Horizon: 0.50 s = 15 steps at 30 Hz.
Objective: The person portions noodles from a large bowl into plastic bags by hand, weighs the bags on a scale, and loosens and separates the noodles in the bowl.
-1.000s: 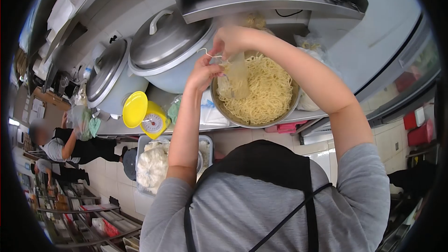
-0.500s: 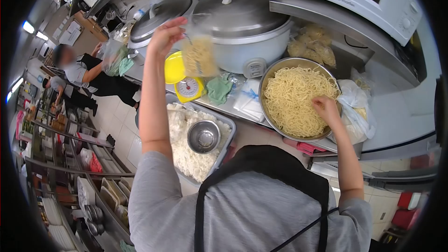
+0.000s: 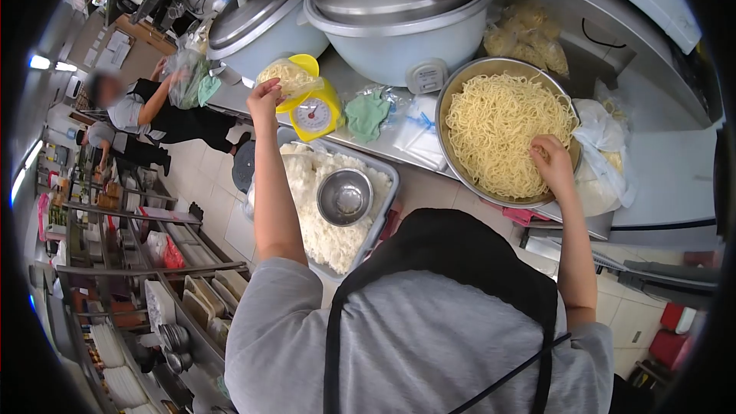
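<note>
My left hand (image 3: pixel 265 98) is closed on the edge of a clear plastic bag of noodles (image 3: pixel 288 78), which rests on the tilted pan of a yellow dial scale (image 3: pixel 313 113). At the right, a large round metal bowl (image 3: pixel 458 162) is heaped with loose yellow noodles (image 3: pixel 502 126). Over the bowl's near right side, my right hand (image 3: pixel 553 165) has its fingers curled in against the noodles; whether strands are pinched in them is hidden.
Below the scale stands a grey tub (image 3: pixel 389 198) of white rice with a small metal bowl (image 3: pixel 345 198) in it. Behind are two lidded cookers (image 3: pixel 399 50). A green cloth (image 3: pixel 366 116) and bagged noodles (image 3: pixel 529 38) lie on the counter. A person (image 3: pixel 142 107) works at the left.
My left hand has lowered the bag of noodles from the air onto the scale. My right hand stays at the noodle bowl. The camera view has shifted a little.
</note>
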Motion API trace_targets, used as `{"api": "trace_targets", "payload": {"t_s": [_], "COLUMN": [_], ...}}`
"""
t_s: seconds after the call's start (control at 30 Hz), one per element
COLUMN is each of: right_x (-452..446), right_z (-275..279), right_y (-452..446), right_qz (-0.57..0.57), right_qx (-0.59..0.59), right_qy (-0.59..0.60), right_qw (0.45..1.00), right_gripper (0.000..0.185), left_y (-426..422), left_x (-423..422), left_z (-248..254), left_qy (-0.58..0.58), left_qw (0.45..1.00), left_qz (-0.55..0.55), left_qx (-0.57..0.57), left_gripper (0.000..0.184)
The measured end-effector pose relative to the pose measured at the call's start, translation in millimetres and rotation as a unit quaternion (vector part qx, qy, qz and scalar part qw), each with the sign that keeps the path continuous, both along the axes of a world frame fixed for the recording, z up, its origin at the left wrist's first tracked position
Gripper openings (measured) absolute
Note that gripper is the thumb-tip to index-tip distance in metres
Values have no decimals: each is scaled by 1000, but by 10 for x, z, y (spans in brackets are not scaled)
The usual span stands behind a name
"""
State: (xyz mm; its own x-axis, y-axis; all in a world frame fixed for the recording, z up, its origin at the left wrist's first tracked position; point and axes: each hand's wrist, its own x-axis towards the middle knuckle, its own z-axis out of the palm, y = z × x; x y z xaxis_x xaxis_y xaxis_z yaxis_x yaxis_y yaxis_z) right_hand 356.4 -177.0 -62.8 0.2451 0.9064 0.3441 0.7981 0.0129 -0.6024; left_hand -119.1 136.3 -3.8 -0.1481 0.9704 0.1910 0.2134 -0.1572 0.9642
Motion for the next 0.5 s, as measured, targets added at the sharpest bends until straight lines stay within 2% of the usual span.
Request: {"api": "trace_targets", "payload": {"t_s": [0.17,0.4,0.5], "right_x": [-16,-28,-49], "right_z": [-14,-48,-52], "right_y": [1,-18,-34], "right_qz": [4,0,-4], "right_qx": [-3,5,9], "right_qy": [-4,-11,-15], "right_qw": [1000,1000,1000], "right_gripper": [15,16,16], "left_y": [-147,-167,-204], "left_x": [3,12,16], "left_z": [6,-29,-51], "left_qy": [-52,-58,-24], "left_qw": [999,998,999], "left_qz": [0,-11,-19], "left_qx": [14,22,32], "left_gripper": [27,27,26]}}
